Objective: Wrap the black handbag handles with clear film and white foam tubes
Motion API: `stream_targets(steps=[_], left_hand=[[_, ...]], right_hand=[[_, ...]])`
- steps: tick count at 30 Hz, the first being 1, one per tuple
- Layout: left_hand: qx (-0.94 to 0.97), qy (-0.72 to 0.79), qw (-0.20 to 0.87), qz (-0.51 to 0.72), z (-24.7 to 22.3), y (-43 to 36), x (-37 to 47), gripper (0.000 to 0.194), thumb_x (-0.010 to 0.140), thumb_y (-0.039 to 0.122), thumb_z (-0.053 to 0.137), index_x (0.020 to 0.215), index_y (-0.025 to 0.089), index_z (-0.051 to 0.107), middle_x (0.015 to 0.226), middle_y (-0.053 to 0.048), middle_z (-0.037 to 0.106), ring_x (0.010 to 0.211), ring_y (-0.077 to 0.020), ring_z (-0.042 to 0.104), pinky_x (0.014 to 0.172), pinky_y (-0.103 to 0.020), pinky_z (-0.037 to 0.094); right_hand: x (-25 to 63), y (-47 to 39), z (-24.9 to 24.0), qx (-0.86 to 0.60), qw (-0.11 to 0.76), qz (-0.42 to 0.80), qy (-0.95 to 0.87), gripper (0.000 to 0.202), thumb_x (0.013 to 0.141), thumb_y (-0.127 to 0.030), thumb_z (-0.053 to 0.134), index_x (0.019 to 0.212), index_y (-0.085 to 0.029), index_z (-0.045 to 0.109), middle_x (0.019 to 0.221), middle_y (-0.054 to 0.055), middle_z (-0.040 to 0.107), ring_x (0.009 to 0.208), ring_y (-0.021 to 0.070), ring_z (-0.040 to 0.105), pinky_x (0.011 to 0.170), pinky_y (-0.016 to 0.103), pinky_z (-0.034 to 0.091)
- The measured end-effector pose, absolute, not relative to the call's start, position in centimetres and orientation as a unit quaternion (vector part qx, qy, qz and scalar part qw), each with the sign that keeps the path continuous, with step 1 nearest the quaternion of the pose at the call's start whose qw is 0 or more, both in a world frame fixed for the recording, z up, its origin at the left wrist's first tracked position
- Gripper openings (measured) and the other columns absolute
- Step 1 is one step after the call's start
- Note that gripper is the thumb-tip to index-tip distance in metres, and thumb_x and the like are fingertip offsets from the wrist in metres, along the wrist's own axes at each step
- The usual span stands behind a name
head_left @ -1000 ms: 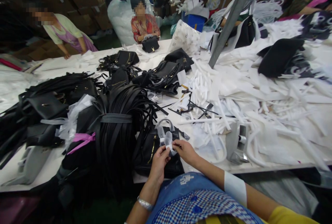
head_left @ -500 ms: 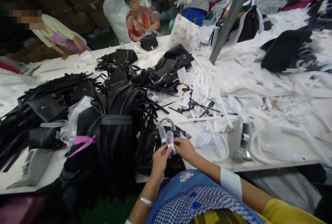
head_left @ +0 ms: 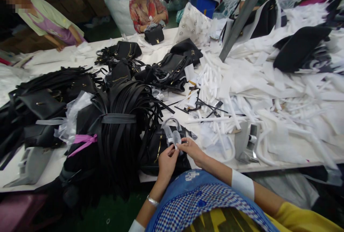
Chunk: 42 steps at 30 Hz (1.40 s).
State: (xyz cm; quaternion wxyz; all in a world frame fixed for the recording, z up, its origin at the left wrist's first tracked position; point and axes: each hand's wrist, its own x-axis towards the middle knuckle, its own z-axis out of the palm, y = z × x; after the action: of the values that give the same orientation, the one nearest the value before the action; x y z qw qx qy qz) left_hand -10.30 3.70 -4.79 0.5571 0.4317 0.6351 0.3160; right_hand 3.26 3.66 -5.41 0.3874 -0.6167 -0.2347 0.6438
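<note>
A black handbag [head_left: 152, 153] with a gold zipper lies at the table's near edge, in front of me. Clear plastic wrap [head_left: 176, 137] covers parts of its raised handle [head_left: 172, 121]. Over the bag, my left hand [head_left: 168, 156] pinches the lower end of this plastic wrap, its fingertips close to those of my right hand [head_left: 192, 149]. The right fingers are also closed on the wrap, from the other side. Exactly where each fingertip presses is too small to make out.
Bundled black straps [head_left: 120, 99] lie left of the bag, beside a pink tie [head_left: 83, 140]. More black handbags [head_left: 172, 69] are farther back. White padding strips [head_left: 212, 77] and a tape dispenser [head_left: 245, 142] lie to the right. A slanted metal post [head_left: 239, 20] rises behind. Two co-workers [head_left: 147, 8] [head_left: 51, 27] are across the table.
My hands stay together at the plastic wrap; the right fingers have shifted toward the left fingertips. The camera view has tilted slightly downward. A co-worker's hand has risen above a small black bag.
</note>
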Motion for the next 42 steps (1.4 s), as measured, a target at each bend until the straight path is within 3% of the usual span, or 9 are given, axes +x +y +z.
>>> stream_targets(steps=[6,12,16,23,26,29,33,37,42], left_hand=[[0.418,0.625,0.581,0.311,-4.3,3.9,-10.1,0.041,0.073,0.035,0.070,0.107,0.012,0.064,0.086,-0.011,0.074,0.068,-0.0203,0.070,0.056,-0.026,0.054],[0.320,0.614,0.634,0.345,-4.5,3.9,-10.2,0.044,0.068,0.033,0.075,0.103,0.010,0.062,0.086,-0.012,0.074,0.074,-0.0185,0.069,0.069,-0.027,0.053],[0.299,0.640,0.612,0.356,-5.0,3.7,-10.7,0.051,0.064,0.029,0.077,0.107,0.009,0.061,0.082,-0.011,0.074,0.077,-0.0181,0.068,0.076,-0.028,0.050],[0.436,0.609,0.580,0.321,-5.0,4.5,-12.0,0.043,0.074,0.031,0.066,0.111,0.011,0.060,0.095,-0.014,0.073,0.088,-0.0214,0.068,0.084,-0.031,0.049],[0.518,0.651,0.475,0.287,-4.6,2.7,-13.0,0.045,0.081,0.036,0.057,0.121,0.016,0.057,0.108,-0.012,0.069,0.096,-0.0226,0.066,0.088,-0.034,0.048],[0.614,0.669,0.361,0.214,-4.7,-0.5,-14.2,0.050,0.081,0.042,0.056,0.128,0.024,0.053,0.118,-0.010,0.064,0.101,-0.0251,0.063,0.091,-0.039,0.047],[0.744,0.583,0.294,0.140,-5.3,-3.0,-14.9,0.054,0.077,0.039,0.062,0.129,0.028,0.052,0.137,-0.005,0.051,0.125,-0.0258,0.046,0.107,-0.041,0.033],[0.723,0.621,0.287,0.099,-4.9,-1.3,-13.6,0.058,0.083,0.044,0.052,0.135,0.018,0.045,0.120,-0.010,0.062,0.111,-0.0248,0.055,0.099,-0.039,0.039],[0.681,0.664,0.304,0.055,-4.5,1.6,-12.5,0.040,0.085,0.044,0.044,0.104,0.019,0.068,0.103,-0.009,0.069,0.096,-0.0238,0.062,0.088,-0.034,0.044]], right_hand=[[2.8,4.1,-5.6,-0.614,0.417,0.629,-0.230,0.041,0.065,-0.036,0.074,0.095,-0.016,0.054,0.068,0.000,0.067,0.064,0.0149,0.062,0.063,0.025,0.043],[3.2,4.1,-5.7,-0.607,0.392,0.595,-0.353,0.032,0.075,-0.037,0.065,0.098,-0.018,0.054,0.072,0.001,0.069,0.067,0.0164,0.064,0.066,0.027,0.047],[5.6,3.9,-6.0,-0.620,0.310,0.431,-0.578,0.018,0.088,-0.026,0.048,0.099,-0.021,0.061,0.092,0.004,0.070,0.086,0.0185,0.064,0.080,0.032,0.047],[9.4,2.3,-9.2,-0.477,0.148,0.334,-0.800,0.051,0.073,0.005,0.041,0.114,-0.020,0.061,0.123,0.007,0.061,0.120,0.0203,0.048,0.100,0.035,0.038],[9.2,2.4,-9.5,-0.445,0.118,0.308,-0.833,0.036,0.077,-0.001,0.047,0.104,-0.019,0.063,0.119,0.008,0.062,0.124,0.0224,0.044,0.103,0.038,0.034],[9.0,2.8,-8.9,-0.470,0.083,0.280,-0.833,0.023,0.080,-0.008,0.053,0.098,-0.020,0.062,0.099,0.007,0.068,0.106,0.0219,0.056,0.102,0.041,0.031],[9.5,3.0,-7.3,-0.472,0.064,0.296,-0.828,0.019,0.079,-0.019,0.060,0.098,-0.020,0.062,0.091,0.006,0.067,0.089,0.0211,0.061,0.083,0.032,0.041],[10.2,2.7,-5.6,-0.462,0.075,0.316,-0.825,0.018,0.080,-0.023,0.060,0.098,-0.021,0.064,0.094,0.005,0.066,0.087,0.0207,0.062,0.072,0.027,0.041],[10.8,1.5,-4.9,-0.470,0.069,0.317,-0.821,0.023,0.082,-0.033,0.060,0.101,-0.021,0.066,0.097,0.006,0.068,0.090,0.0220,0.064,0.070,0.026,0.043]])
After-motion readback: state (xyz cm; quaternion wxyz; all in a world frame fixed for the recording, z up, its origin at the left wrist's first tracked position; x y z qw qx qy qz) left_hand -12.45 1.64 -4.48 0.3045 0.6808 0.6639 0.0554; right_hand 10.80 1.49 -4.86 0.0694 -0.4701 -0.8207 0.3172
